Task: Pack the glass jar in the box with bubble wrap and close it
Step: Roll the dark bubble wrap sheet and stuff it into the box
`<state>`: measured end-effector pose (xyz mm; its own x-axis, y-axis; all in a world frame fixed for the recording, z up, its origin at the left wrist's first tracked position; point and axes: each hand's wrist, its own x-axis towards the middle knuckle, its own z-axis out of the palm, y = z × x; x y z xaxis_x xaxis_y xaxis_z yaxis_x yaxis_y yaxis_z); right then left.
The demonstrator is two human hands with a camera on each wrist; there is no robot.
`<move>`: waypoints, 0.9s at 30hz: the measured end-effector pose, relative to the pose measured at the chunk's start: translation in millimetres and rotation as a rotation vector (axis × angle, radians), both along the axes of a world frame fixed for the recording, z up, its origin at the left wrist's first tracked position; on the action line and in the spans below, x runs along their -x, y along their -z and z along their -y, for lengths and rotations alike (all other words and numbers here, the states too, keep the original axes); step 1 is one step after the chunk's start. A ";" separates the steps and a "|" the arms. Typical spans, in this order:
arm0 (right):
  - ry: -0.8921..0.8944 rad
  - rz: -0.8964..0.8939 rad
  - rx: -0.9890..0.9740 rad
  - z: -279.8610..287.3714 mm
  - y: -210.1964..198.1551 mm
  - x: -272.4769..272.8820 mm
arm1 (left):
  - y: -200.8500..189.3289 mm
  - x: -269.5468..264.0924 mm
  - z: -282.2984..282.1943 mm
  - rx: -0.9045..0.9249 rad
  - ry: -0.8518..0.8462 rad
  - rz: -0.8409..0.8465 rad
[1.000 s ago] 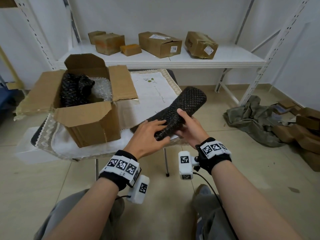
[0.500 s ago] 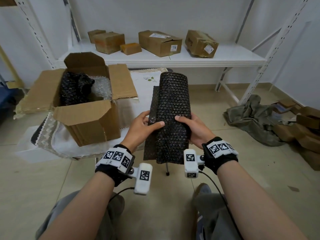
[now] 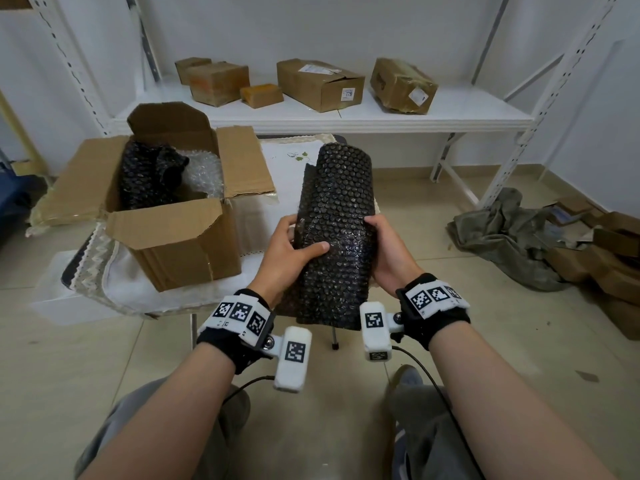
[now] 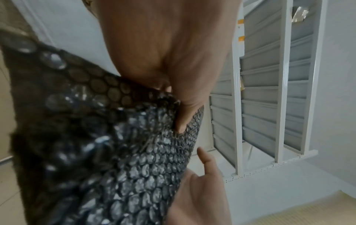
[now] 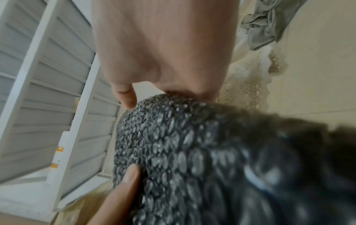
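I hold a roll of black bubble wrap (image 3: 337,233) upright in front of me, above the table's near edge. My left hand (image 3: 294,245) grips its left side with the thumb across the front. My right hand (image 3: 386,247) grips its right side. Both wrist views show the dark bubble wrap (image 4: 123,152) (image 5: 202,159) filling the frame between my fingers. The open cardboard box (image 3: 180,237) stands on the table to the left, with black bubble wrap (image 3: 149,174) and clear bubble wrap (image 3: 204,174) inside. The glass jar is not visible.
A small table with a white lace-edged cloth (image 3: 114,282) carries the box. Behind it a white shelf (image 3: 346,114) holds several cardboard parcels. A grey cloth heap (image 3: 505,233) and flattened cartons (image 3: 613,258) lie on the floor at right.
The roll went from lying slanted on the table to standing upright in both hands, lifted off the cloth. Over the last half second it barely moved.
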<state>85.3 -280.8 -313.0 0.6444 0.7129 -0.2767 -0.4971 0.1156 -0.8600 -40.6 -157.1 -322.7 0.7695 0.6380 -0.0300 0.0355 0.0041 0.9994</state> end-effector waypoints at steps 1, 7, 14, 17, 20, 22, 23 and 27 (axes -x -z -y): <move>-0.005 -0.007 -0.019 1.1 -0.3 -0.5 | -0.7 0.4 -2.0 0.028 -0.027 0.014; -0.036 0.024 0.002 0.7 1.1 6.0 | -3.1 -0.3 -2.2 0.109 0.032 0.015; 0.088 0.161 0.026 -0.9 8.3 6.7 | 0.8 0.3 6.2 0.044 0.184 -0.049; 0.119 0.170 0.007 -0.2 6.8 5.9 | -0.5 -0.5 4.2 0.061 0.148 -0.042; 0.083 0.137 -0.004 0.1 0.7 5.4 | -3.5 -0.4 2.1 0.099 0.103 0.008; 0.020 0.134 0.001 0.9 -2.1 3.9 | -5.9 0.2 0.5 0.125 0.073 0.037; -0.002 0.141 0.013 1.2 -1.8 2.6 | -6.7 0.4 -0.6 0.135 0.065 0.042; 0.004 0.151 0.038 3.1 3.9 -4.3 | -10.7 2.6 -3.8 0.156 0.100 -0.001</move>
<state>89.6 -283.9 -317.0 0.6834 0.7013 -0.2031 -0.3610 0.0829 -0.9289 -43.3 -153.3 -311.9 0.8286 0.5461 -0.1234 0.0448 0.1550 0.9869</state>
